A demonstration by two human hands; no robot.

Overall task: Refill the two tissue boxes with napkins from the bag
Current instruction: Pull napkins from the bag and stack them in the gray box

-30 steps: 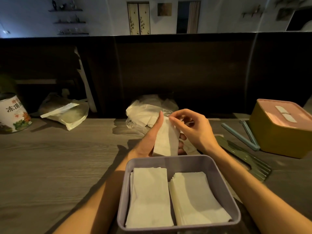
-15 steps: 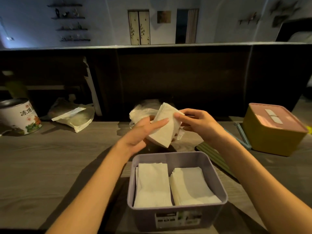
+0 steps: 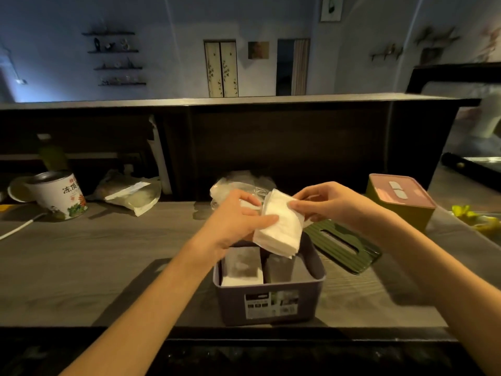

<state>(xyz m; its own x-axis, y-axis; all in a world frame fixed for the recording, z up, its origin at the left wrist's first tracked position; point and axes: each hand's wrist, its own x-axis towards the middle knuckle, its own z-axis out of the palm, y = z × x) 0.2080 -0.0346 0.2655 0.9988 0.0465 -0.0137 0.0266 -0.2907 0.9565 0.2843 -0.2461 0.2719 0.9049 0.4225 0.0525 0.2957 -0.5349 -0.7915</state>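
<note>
A white stack of napkins hangs tilted just above the open purple tissue box. My left hand holds the stack's left edge, thumb on top. My right hand pinches its upper right corner. Two piles of napkins lie side by side inside the purple box. The clear plastic napkin bag sits right behind my hands. The box's dark green slotted lid lies flat to the right. A yellow tissue box with a pink lid stands closed at the far right.
A white tea tin and a crumpled plastic bag stand at the back left of the wooden counter. A dark raised partition walls off the back. Yellow scraps lie at the right edge.
The view has tipped up and the purple box looks farther off. The napkin stack has come forward and lower, over the box, held in both hands.
</note>
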